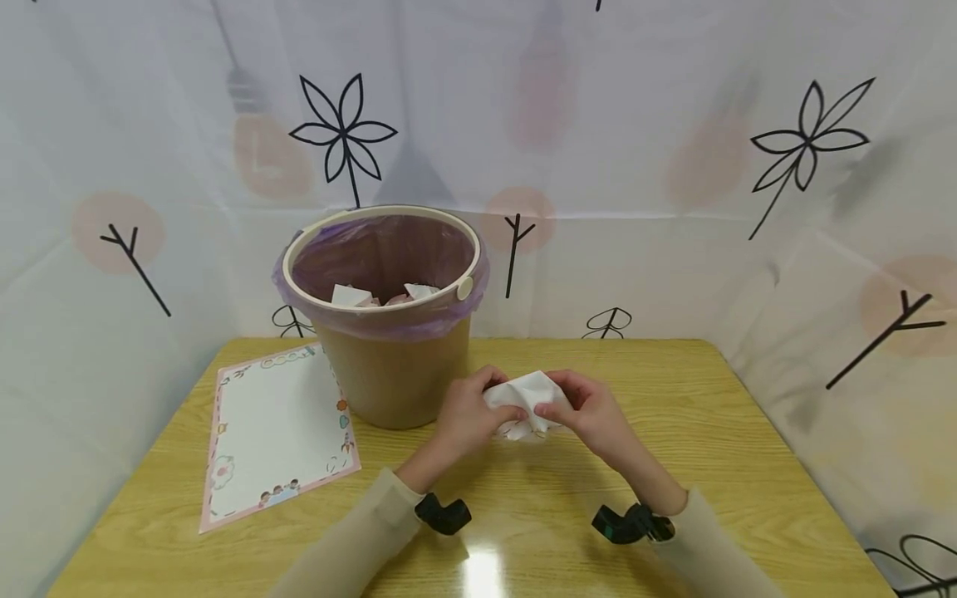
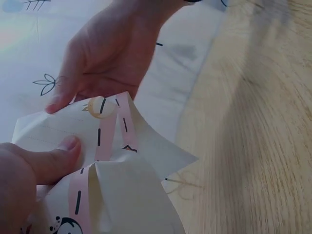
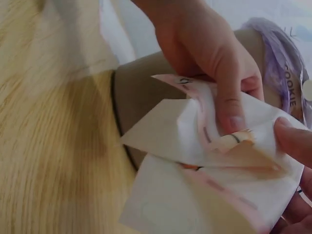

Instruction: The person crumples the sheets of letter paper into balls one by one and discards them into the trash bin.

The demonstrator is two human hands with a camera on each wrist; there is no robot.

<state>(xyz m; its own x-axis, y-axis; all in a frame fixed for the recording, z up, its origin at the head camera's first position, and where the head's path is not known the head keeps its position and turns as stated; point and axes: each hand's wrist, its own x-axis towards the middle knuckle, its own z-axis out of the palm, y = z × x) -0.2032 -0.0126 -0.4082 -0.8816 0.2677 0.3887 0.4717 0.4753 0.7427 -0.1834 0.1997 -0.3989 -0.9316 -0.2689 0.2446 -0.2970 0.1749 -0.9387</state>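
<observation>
A crumpled sheet of white paper [image 1: 529, 397] with a pink printed border is held between both hands above the table. My left hand [image 1: 469, 414] pinches its left side, thumb on top and fingers behind. On the other side my right hand [image 1: 591, 413] grips it the same way. In the left wrist view the paper [image 2: 131, 185] shows folds, pink strips and a small panda print. The right wrist view has the paper [image 3: 195, 131] bent into several loose flaps, with both thumbs pressing on it.
A beige trash bin [image 1: 396, 374] with a purple liner stands behind my left hand, crumpled paper pieces [image 1: 351, 296] inside. Flat on the wooden table [image 1: 658, 448], left of the bin, lies a pink-bordered sheet [image 1: 280, 432]. A patterned white cloth [image 1: 598, 166] hangs behind.
</observation>
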